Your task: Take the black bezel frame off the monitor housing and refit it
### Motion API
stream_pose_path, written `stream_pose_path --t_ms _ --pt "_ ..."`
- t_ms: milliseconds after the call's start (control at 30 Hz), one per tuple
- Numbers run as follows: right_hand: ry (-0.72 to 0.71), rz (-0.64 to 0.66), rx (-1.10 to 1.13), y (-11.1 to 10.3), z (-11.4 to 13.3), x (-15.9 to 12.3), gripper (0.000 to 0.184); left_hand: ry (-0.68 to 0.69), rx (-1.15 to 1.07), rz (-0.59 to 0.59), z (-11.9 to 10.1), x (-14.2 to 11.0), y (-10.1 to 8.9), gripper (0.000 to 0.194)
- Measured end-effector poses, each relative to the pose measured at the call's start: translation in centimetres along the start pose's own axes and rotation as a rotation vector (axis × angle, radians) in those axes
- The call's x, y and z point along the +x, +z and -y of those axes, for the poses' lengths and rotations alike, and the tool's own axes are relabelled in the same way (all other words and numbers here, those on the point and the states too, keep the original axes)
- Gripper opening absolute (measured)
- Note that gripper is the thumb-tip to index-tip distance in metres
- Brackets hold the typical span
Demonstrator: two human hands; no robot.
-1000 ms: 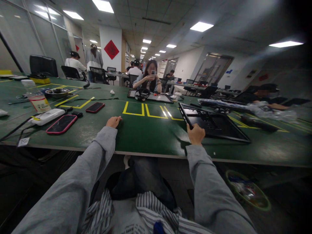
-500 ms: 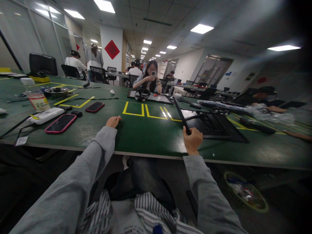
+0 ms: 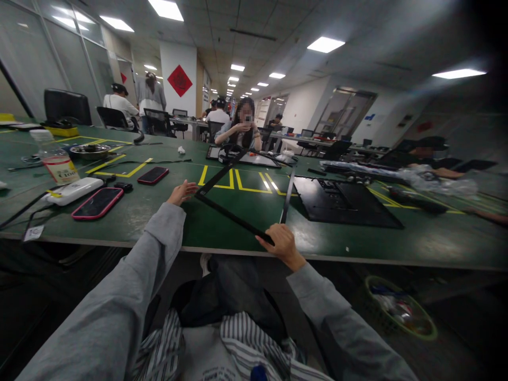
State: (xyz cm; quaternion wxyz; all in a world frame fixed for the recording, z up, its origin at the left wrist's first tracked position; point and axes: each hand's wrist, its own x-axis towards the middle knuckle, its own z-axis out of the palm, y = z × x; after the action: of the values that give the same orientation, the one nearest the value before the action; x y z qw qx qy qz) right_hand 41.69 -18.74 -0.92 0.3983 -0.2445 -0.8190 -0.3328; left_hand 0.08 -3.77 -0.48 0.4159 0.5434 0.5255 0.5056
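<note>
My right hand (image 3: 282, 244) grips a thin black rectangular frame (image 3: 235, 217) by its near right corner, with fingers wrapped around the bar. The frame, like a monitor bezel, is tilted over the green table, and the tabletop shows through its opening. My left hand (image 3: 181, 192) is open, fingers stretched toward the frame's left corner. Whether those fingertips touch the corner I cannot tell. Right of the frame, a black panel (image 3: 357, 206), like a monitor back cover, lies on the table.
On the green table (image 3: 159, 227) at left are a pink-edged phone (image 3: 98, 203), a white power strip (image 3: 75, 190), a bottle (image 3: 59, 164), a metal bowl (image 3: 90, 151) and a second phone (image 3: 153, 175). A person (image 3: 243, 127) sits opposite. Clear plastic wrap (image 3: 440, 182) lies far right.
My right hand has swung the black frame left off the black panel, turning it so its opening faces me. My left hand's fingers have opened out toward it.
</note>
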Motion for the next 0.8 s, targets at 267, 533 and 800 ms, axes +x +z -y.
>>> stream_pose_path --t_ms 267,533,800 --pt "0.042 0.156 0.254 1.2 3.5 1.0 0.036 -0.040 -0.177 -0.074 -1.8 -2.4 -1.3 0.066" --pt "0.126 0.304 0.302 0.8 2.1 0.2 0.035 0.018 0.086 0.004 -1.6 -3.5 -1.6 0.073" --pt "0.449 0.318 0.299 0.0 -3.0 -2.1 0.032 0.070 0.405 0.117 -0.4 -4.0 -0.7 0.077"
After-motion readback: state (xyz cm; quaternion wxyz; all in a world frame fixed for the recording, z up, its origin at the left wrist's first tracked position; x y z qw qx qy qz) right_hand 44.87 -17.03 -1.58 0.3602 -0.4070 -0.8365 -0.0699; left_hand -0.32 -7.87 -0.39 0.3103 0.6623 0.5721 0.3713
